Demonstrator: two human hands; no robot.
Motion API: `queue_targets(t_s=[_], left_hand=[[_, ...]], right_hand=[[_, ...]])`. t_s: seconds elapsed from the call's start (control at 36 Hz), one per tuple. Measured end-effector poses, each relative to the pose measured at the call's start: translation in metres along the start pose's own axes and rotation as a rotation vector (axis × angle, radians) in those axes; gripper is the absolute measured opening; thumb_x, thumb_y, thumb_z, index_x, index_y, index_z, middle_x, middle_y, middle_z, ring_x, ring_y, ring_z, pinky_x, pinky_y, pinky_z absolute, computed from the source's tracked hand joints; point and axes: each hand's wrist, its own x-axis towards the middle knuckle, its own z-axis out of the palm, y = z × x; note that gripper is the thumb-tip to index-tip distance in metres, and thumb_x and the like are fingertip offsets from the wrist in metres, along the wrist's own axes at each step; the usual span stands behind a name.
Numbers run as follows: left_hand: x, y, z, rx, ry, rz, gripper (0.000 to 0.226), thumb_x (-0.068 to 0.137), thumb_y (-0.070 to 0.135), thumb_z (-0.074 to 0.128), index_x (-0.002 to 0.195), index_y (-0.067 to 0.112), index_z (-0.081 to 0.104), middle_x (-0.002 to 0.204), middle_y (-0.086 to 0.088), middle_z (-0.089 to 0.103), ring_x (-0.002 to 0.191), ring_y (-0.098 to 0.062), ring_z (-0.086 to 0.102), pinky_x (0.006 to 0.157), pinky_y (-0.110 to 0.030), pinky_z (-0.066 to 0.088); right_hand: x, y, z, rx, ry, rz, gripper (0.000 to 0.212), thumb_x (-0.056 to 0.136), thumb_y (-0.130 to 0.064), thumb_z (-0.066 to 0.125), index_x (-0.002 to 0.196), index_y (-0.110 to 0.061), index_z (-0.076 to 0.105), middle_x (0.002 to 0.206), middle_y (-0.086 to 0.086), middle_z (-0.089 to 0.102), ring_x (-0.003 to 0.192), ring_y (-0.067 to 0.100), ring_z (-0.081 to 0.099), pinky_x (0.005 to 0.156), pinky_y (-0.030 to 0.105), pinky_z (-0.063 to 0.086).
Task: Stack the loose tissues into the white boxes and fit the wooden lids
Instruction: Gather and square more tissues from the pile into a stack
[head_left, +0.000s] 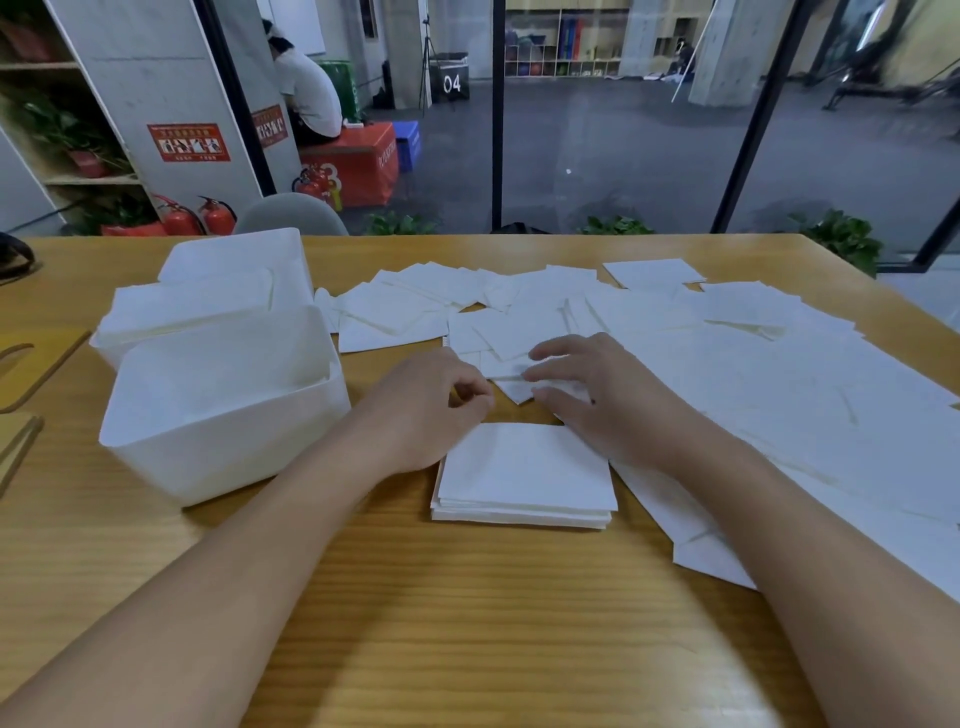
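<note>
A neat stack of white tissues (524, 478) lies on the wooden table (467, 597) in front of me. Just beyond it, my left hand (431, 410) has its fingers curled at the edge of a loose tissue (511, 371). My right hand (587, 395) rests on that same tissue with spread fingers. Loose tissues (727, 353) cover the middle and right of the table. Three white boxes stand at the left: the near white box (218, 431), one behind it (182, 322) filled with tissues, and a far one (234, 254). Wooden lids (21, 374) lie at the left edge.
Past the table's far edge are a grey chair back (291, 215), potted plants (613, 226) and a glass wall. A person in a white shirt (306, 93) sits with their back turned in the room beyond. A dark object (13, 257) lies at the far left.
</note>
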Motion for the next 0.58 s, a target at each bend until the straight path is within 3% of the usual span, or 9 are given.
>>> queue_targets(t_s=[0.08, 0.17, 0.33, 0.42, 0.5, 0.58], left_hand=[[0.001, -0.003, 0.003, -0.02, -0.003, 0.007, 0.013, 0.105, 0.046, 0.068, 0.105, 0.043, 0.081, 0.099, 0.025, 0.063, 0.096, 0.016, 0.055, 0.072, -0.019, 0.04], [0.001, -0.005, 0.005, -0.016, -0.009, 0.016, 0.013, 0.104, 0.049, 0.068, 0.107, 0.044, 0.079, 0.1, 0.024, 0.065, 0.097, 0.016, 0.054, 0.073, -0.022, 0.042], [0.001, -0.006, 0.007, -0.01, -0.007, 0.028, 0.013, 0.103, 0.049, 0.068, 0.11, 0.044, 0.079, 0.099, 0.026, 0.066, 0.098, 0.018, 0.054, 0.071, -0.019, 0.041], [0.001, -0.005, 0.007, -0.015, -0.004, 0.004, 0.011, 0.104, 0.047, 0.068, 0.106, 0.044, 0.078, 0.093, 0.024, 0.067, 0.094, 0.016, 0.056, 0.068, -0.018, 0.041], [0.003, -0.004, 0.007, -0.099, 0.05, -0.051, 0.008, 0.106, 0.042, 0.064, 0.1, 0.042, 0.069, 0.089, 0.022, 0.072, 0.084, 0.007, 0.064, 0.067, -0.023, 0.046], [0.004, -0.003, 0.003, -0.199, 0.109, -0.096, 0.006, 0.111, 0.045, 0.055, 0.11, 0.04, 0.051, 0.089, 0.021, 0.077, 0.08, 0.002, 0.069, 0.071, -0.034, 0.056]], right_hand=[[0.0, -0.004, 0.002, -0.079, -0.064, -0.017, 0.031, 0.114, -0.04, 0.052, 0.136, -0.037, 0.074, 0.157, -0.02, 0.052, 0.133, 0.014, 0.04, 0.116, 0.036, 0.034], [0.001, -0.006, 0.0, -0.131, -0.085, -0.015, 0.033, 0.115, -0.039, 0.049, 0.137, -0.037, 0.073, 0.158, -0.019, 0.052, 0.134, 0.018, 0.04, 0.115, 0.041, 0.031], [0.003, -0.008, 0.001, -0.179, -0.098, 0.003, 0.033, 0.115, -0.042, 0.047, 0.132, -0.027, 0.071, 0.156, -0.016, 0.055, 0.134, 0.018, 0.042, 0.114, 0.042, 0.033], [0.003, -0.008, 0.0, -0.124, -0.076, 0.012, 0.038, 0.114, -0.04, 0.051, 0.144, -0.023, 0.067, 0.156, -0.013, 0.055, 0.137, 0.017, 0.043, 0.119, 0.04, 0.033], [0.001, -0.007, -0.004, -0.051, -0.031, 0.01, 0.039, 0.113, -0.038, 0.055, 0.148, -0.024, 0.066, 0.153, -0.015, 0.057, 0.136, 0.012, 0.046, 0.119, 0.036, 0.035], [-0.003, -0.007, -0.009, 0.04, 0.031, -0.024, 0.033, 0.11, -0.038, 0.061, 0.138, -0.027, 0.074, 0.142, -0.022, 0.064, 0.121, 0.003, 0.054, 0.109, 0.032, 0.046]])
